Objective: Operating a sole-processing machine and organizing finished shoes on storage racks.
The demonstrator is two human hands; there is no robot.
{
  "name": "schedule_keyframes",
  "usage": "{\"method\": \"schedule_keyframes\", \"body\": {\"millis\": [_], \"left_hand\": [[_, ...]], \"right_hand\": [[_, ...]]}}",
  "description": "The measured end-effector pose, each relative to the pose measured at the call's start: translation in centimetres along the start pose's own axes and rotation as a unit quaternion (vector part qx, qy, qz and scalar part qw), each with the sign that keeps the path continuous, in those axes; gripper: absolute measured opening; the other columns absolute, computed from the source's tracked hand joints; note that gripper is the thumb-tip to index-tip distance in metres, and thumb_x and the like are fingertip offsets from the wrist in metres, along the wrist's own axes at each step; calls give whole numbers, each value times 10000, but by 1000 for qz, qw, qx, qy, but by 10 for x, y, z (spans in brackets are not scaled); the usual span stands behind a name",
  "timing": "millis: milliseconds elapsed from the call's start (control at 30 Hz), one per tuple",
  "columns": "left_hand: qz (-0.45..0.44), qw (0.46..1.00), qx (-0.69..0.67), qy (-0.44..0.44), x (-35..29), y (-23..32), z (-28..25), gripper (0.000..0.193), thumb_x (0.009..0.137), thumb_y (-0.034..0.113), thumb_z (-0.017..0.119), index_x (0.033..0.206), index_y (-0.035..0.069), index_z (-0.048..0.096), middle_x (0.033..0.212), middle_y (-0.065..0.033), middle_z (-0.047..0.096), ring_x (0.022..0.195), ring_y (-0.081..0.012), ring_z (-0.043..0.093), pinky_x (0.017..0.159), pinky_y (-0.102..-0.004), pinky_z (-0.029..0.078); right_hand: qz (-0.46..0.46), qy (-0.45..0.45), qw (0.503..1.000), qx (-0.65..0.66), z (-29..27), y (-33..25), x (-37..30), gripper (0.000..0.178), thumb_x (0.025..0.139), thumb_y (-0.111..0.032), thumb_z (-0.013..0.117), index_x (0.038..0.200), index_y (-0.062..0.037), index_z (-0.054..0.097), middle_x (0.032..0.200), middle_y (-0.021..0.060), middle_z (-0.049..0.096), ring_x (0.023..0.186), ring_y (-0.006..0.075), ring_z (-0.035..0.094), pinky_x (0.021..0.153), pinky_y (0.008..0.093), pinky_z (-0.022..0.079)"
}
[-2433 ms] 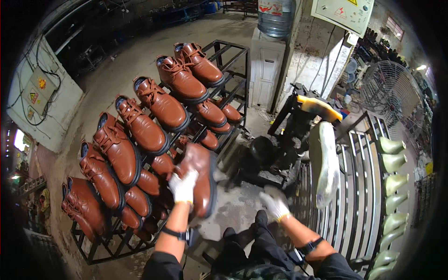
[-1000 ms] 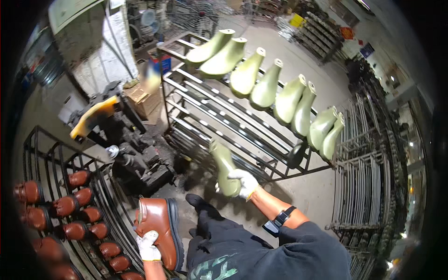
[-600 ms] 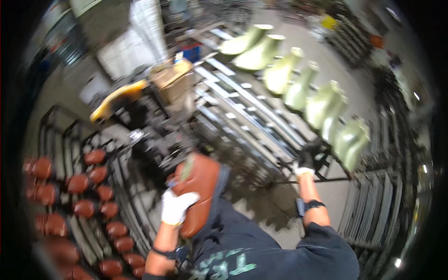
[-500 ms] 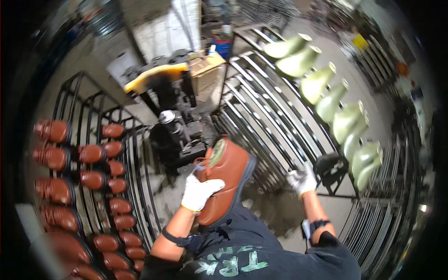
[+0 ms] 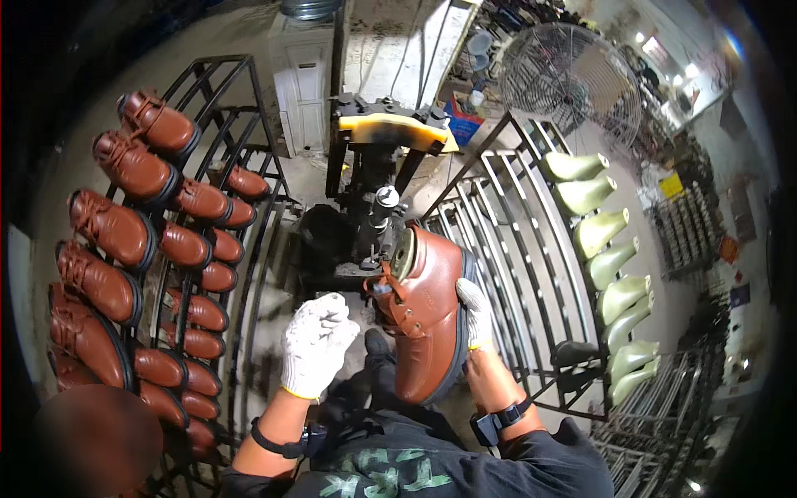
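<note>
A reddish-brown leather lace-up shoe (image 5: 427,332) with a dark sole is held up in front of me, toe toward my body. A pale green shoe last shows inside its collar. My right hand (image 5: 475,314), in a white knit glove, grips it from the sole side; the fingers behind it are hidden. My left hand (image 5: 317,347), also gloved, is apart from the shoe, to the left of its laces. Its fingers are curled together, and I cannot see whether anything is in them. Beyond the shoe stands a dark machine (image 5: 378,178) with a yellow-edged top.
A black rack (image 5: 249,158) on the left carries several brown shoes (image 5: 112,228). On the right, a metal-barred rack (image 5: 531,232) bears several pale green shoe lasts (image 5: 610,261) and a dark one. A large caged fan (image 5: 569,83) stands behind it.
My left hand has let go of the shoe and moved left. My right hand has come from the right rack to grip the shoe at its sole. The view has swung left.
</note>
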State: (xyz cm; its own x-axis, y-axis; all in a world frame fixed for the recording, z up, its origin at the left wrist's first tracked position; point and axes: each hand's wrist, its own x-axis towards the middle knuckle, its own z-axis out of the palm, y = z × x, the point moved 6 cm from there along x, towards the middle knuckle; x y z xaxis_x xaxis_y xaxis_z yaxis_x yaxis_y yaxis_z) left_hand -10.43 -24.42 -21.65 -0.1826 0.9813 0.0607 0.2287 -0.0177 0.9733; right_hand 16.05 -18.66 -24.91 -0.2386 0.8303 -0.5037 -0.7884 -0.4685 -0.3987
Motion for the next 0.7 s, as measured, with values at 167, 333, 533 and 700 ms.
{"method": "schedule_keyframes", "body": {"millis": [167, 333, 533, 700], "left_hand": [[93, 976, 189, -61, -16, -44, 8, 330, 876, 237, 778, 1127, 38, 697, 1028, -111, 729, 994, -251, 709, 922, -381, 566], [-73, 994, -17, -81, -24, -63, 13, 248, 878, 218, 758, 1055, 50, 715, 1042, -96, 741, 992, -246, 710, 904, -361, 563], [6, 996, 65, -56, -22, -106, 6, 240, 836, 183, 789, 1014, 39, 718, 1005, -119, 751, 955, -250, 724, 865, -360, 572], [48, 986, 157, -40, 23, -75, -4, 243, 827, 282, 756, 825, 62, 653, 805, -163, 649, 761, -353, 641, 699, -446, 517]], "right_hand": [[-257, -8, 887, -383, 68, -67, 13, 573, 830, -45, 759, 1371, -3, 575, 1152, 61, 690, 983, 160, 670, 914, 298, 537], [-341, 51, 753, -560, 124, -98, 43, 674, 764, -113, 831, 1384, -7, 588, 1145, 53, 696, 991, 119, 636, 906, 268, 518], [-317, 65, 660, -678, 175, -94, 62, 649, 723, -298, 835, 1278, -28, 634, 1050, 68, 700, 922, 140, 630, 855, 304, 520], [-288, 128, 384, -868, 237, -66, 44, 742, 758, -439, 760, 1295, -14, 471, 1005, 256, 717, 947, 410, 719, 834, 481, 566]]}}
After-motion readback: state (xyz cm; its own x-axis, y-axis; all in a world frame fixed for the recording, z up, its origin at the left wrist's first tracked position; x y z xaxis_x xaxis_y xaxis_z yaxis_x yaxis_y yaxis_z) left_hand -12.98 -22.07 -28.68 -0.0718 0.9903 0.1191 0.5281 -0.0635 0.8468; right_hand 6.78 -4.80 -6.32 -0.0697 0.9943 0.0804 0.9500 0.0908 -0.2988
